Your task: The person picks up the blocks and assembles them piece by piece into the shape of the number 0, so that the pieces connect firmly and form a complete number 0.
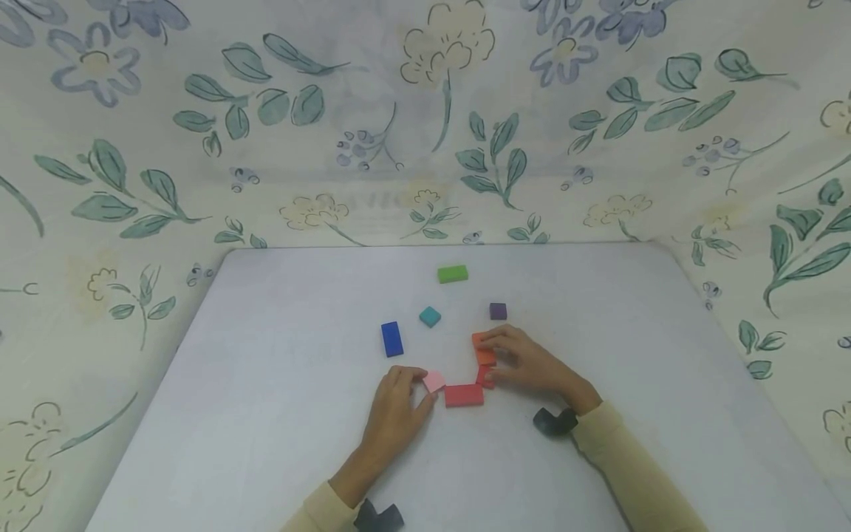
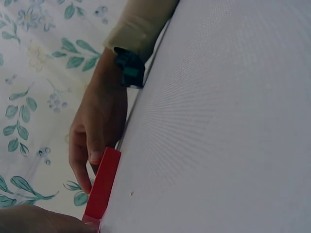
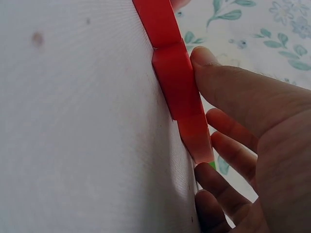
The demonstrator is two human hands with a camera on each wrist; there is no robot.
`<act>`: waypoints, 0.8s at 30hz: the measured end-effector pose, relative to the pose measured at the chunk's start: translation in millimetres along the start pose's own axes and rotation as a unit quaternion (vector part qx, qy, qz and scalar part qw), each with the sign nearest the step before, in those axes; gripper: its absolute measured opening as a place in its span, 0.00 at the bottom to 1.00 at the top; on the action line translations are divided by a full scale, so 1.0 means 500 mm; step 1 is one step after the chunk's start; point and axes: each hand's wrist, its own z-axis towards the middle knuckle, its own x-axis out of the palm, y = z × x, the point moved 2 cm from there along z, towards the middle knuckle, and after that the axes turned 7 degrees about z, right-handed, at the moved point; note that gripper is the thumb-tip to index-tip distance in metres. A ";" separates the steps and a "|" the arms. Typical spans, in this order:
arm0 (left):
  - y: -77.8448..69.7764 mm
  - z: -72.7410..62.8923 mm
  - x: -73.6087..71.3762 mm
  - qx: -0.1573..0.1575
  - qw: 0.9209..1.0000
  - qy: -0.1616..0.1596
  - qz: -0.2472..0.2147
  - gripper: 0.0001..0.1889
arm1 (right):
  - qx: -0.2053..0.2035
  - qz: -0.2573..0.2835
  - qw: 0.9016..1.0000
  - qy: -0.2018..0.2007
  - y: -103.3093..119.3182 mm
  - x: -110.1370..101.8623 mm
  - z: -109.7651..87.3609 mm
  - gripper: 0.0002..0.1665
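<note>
A pink block [image 1: 434, 381] lies between the thumb and fingers of my left hand [image 1: 392, 414], which pinches it at its edges. Its corner meets a long red block [image 1: 464, 395]. From that block's right end a small red block [image 1: 484, 377] and an orange block [image 1: 484, 349] run away from me, joined end to end. My right hand [image 1: 528, 362] holds these two, thumb on the small red block [image 3: 177, 80] and fingers curled at the orange block [image 3: 197, 138]. In the left wrist view, the pink block [image 2: 92, 222] is mostly hidden by the left hand [image 2: 41, 221].
Farther back on the white table [image 1: 266, 332] lie a blue block [image 1: 392, 339], a teal block [image 1: 430, 317], a purple block [image 1: 498, 311] and a green block [image 1: 453, 274]. Floral cloth [image 1: 372, 148] rises behind the table and along both sides.
</note>
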 end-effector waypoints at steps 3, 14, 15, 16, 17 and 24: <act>0.000 0.000 -0.001 0.000 1.000 0.002 0.004 0.18 | 0.000 -0.002 1.000 0.000 0.000 0.000 0.000 0.32; 0.000 -0.001 0.000 0.000 1.000 0.009 0.013 0.19 | -0.001 0.004 1.000 0.002 -0.003 0.000 -0.001 0.32; 0.000 0.000 0.000 -0.001 1.000 0.010 0.014 0.19 | -0.001 0.006 1.000 0.002 -0.003 0.000 -0.001 0.32; 0.000 0.000 0.001 -0.002 1.000 0.010 0.016 0.19 | 0.001 0.009 1.000 0.003 -0.003 0.000 -0.001 0.32; 0.000 0.000 0.001 -0.002 1.000 0.011 0.017 0.19 | 0.002 0.010 1.000 0.003 -0.004 0.000 -0.001 0.32; 0.000 0.000 0.001 -0.006 1.000 0.014 0.017 0.19 | 0.008 0.019 1.000 0.007 -0.005 0.000 -0.001 0.33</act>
